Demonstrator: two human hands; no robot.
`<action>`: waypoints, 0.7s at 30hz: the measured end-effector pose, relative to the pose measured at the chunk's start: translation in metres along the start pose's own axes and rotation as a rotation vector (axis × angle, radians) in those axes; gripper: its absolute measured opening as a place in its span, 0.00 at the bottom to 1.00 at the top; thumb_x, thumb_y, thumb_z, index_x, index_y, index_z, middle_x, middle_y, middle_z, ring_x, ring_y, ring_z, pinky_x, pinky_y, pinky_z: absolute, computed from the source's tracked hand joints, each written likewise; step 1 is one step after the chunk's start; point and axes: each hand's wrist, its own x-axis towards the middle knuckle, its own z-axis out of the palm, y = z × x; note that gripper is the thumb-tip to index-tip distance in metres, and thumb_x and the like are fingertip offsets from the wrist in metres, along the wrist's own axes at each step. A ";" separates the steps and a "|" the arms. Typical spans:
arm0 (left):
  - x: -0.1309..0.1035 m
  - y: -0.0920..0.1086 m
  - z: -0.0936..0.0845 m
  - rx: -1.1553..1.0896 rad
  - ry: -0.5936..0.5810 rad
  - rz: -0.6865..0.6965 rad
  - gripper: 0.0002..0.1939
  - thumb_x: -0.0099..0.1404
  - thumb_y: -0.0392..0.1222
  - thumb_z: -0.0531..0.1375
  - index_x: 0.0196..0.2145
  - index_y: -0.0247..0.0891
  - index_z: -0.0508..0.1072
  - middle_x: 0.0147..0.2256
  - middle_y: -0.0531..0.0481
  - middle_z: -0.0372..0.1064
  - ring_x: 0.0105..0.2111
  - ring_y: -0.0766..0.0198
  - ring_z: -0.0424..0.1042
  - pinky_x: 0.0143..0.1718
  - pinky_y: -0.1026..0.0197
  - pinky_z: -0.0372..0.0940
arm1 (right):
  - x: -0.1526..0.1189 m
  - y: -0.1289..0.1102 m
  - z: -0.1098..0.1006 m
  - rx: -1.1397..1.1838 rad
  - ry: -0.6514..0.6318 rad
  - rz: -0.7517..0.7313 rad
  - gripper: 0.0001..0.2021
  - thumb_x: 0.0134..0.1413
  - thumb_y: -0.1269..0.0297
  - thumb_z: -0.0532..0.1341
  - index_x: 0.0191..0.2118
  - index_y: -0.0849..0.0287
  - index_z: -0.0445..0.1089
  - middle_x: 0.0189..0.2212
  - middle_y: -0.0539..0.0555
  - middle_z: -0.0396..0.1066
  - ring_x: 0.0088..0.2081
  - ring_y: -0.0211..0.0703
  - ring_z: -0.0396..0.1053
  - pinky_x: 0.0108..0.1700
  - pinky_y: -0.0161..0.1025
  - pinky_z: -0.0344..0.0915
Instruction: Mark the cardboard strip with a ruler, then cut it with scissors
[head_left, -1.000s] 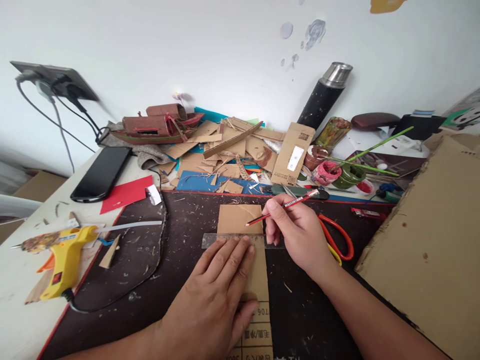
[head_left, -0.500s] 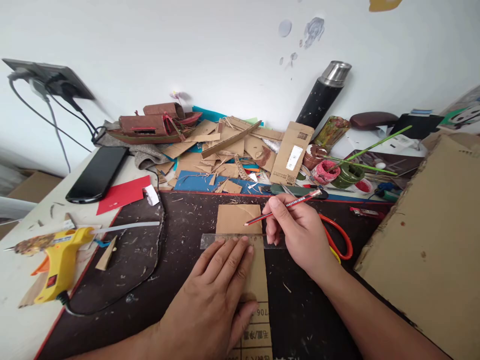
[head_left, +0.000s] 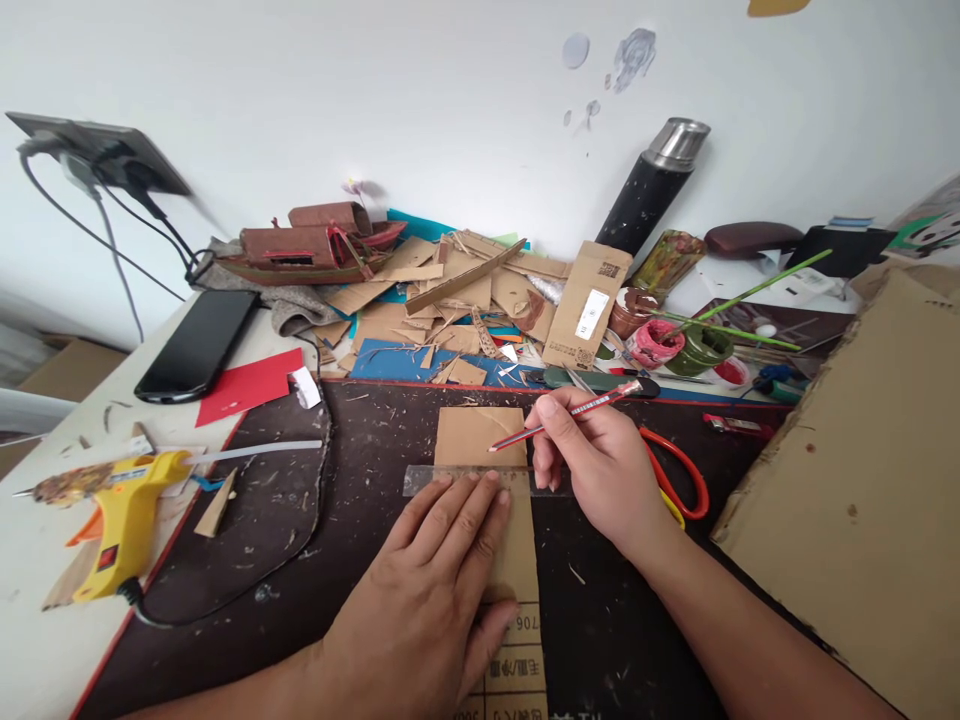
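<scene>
A strip of brown cardboard [head_left: 480, 432] lies lengthwise before me, printed near its lower end. Across it rests a clear ruler [head_left: 417, 481]. My left hand [head_left: 431, 580] presses flat on both, fingers stretched out with their tips on the ruler. Between thumb and fingers of my right hand [head_left: 600, 460] is a red and black pencil [head_left: 592, 405], its point just above the cardboard beyond the ruler. The right fingertips are close to the ruler's right end. Scissors with red and yellow handles [head_left: 694, 480] lie partly hidden behind my right hand.
On the left are a yellow glue gun [head_left: 131, 530] with its cord, and a phone [head_left: 196, 345]. Cardboard scraps [head_left: 450, 285] and a model boat [head_left: 292, 255] line the back. Paint jars [head_left: 656, 345] and a thermos [head_left: 652, 190] stand back right; a large cardboard piece [head_left: 855, 470] leans at right.
The view has shifted very slightly. Both hands, the pencil and the ruler keep their places on the cardboard.
</scene>
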 end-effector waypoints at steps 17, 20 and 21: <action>0.000 0.001 0.001 0.001 0.002 -0.010 0.34 0.80 0.58 0.55 0.71 0.29 0.68 0.69 0.37 0.70 0.68 0.47 0.66 0.73 0.47 0.48 | -0.001 0.004 0.011 0.052 -0.124 0.000 0.24 0.72 0.39 0.64 0.37 0.57 0.72 0.21 0.46 0.69 0.20 0.35 0.67 0.23 0.32 0.63; 0.000 0.001 0.002 0.000 0.008 -0.010 0.34 0.80 0.57 0.56 0.71 0.29 0.68 0.69 0.37 0.70 0.68 0.47 0.66 0.74 0.47 0.48 | -0.002 0.006 0.016 0.049 -0.159 0.014 0.25 0.71 0.38 0.64 0.38 0.57 0.72 0.22 0.45 0.69 0.21 0.35 0.68 0.24 0.33 0.63; 0.000 0.001 0.002 -0.001 0.010 -0.011 0.34 0.80 0.57 0.57 0.71 0.29 0.69 0.69 0.37 0.70 0.68 0.47 0.66 0.74 0.47 0.49 | -0.002 0.006 0.018 0.044 -0.167 0.013 0.25 0.71 0.38 0.64 0.38 0.58 0.72 0.22 0.45 0.69 0.21 0.35 0.67 0.24 0.33 0.63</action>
